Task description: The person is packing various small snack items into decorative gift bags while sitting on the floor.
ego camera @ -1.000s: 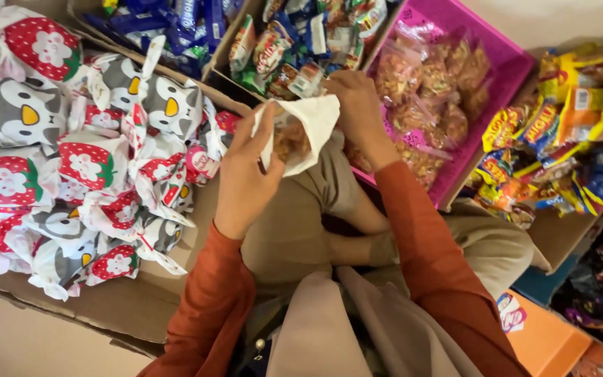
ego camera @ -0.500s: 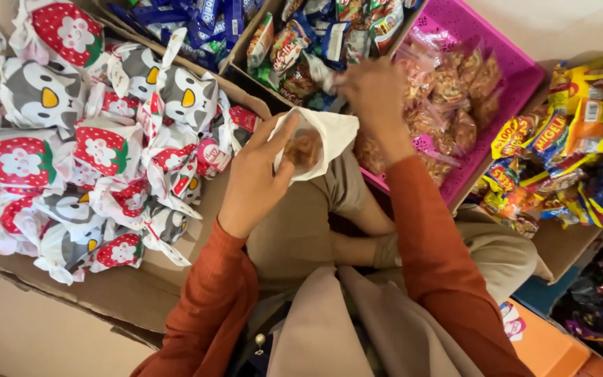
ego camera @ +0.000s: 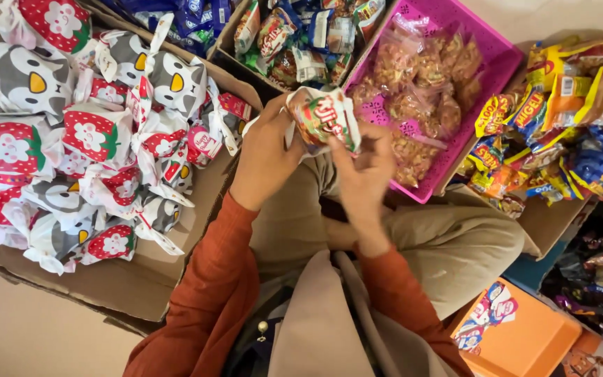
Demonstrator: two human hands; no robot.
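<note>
Gripping a red-green snack packet (ego camera: 324,115), both hands' fingers (ego camera: 343,157) beside pink basket (ego camera: 479,56).

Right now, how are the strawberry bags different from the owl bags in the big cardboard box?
The strawberry bags are white with a red berry, green leaves and a white flower; the owl bags are grey with an orange beak and dark eyes. There look to be more strawberry bags than owl bags. Both kinds are small, puffy and tied shut with white ears on top, piled together in the cardboard box.
</note>
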